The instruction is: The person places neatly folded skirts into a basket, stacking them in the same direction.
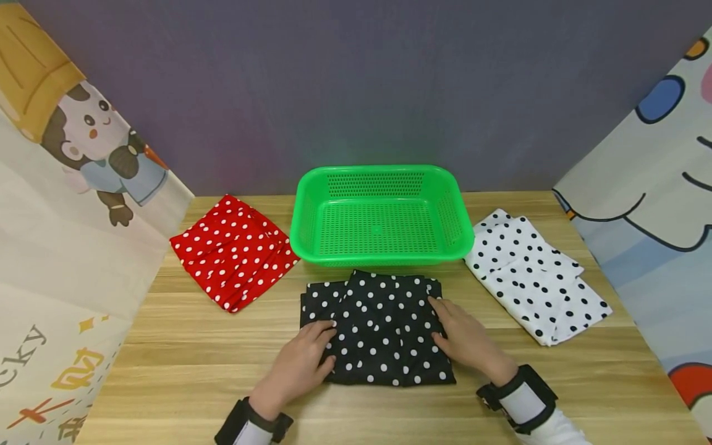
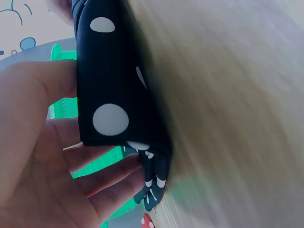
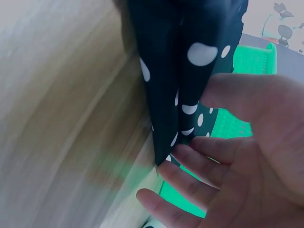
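Black cloth with white polka dots, folded in several layers; laid flat on the wood-grain table, on the near side of the green basket. Creases and uneven upper edges noted; stacked folds at both sides are shown by the wrist views.

Left edge of the cloth touched by the left hand: fingers spread and loosely extended, thumb set apart from them, nothing clasped. Right edge touched by the right hand: fingers likewise extended and parted, no grip taken. A dark strap is worn on the right wrist, another on the left.

Green basket, perforated and rectangular, is placed upright beyond the cloth. To its left, a red cloth with white dots is laid at a slant; to its right, a white cloth with black dots, also folded and slanted. The scene is closed off behind by a grey backdrop, and flanked by cartoon-printed panels.
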Demonstrator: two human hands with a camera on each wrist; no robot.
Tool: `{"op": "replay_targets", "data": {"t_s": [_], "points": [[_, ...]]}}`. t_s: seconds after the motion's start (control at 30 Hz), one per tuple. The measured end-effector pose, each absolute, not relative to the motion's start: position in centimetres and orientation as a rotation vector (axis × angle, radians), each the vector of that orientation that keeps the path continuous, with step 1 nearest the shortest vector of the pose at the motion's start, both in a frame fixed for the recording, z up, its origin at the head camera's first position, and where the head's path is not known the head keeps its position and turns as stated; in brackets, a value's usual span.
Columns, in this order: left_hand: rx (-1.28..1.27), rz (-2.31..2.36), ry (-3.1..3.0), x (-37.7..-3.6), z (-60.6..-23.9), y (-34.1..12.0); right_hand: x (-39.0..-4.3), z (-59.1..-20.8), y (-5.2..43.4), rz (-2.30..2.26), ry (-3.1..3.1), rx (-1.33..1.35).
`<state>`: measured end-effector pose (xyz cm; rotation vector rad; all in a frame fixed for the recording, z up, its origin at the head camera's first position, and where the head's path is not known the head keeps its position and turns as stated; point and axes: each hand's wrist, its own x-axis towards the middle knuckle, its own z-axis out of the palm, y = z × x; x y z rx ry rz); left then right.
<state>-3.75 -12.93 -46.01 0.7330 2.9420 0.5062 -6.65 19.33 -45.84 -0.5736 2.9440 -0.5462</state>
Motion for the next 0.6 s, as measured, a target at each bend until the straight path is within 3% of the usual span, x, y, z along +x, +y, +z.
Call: {"op": "replay_targets", "data": {"t_s": [0.6], "points": [[0.79, 0.538, 2.901, -4.4, -46.1, -11.5, -7.0, -45.5, 20.8, -0.524, 2.937, -0.479]]}}
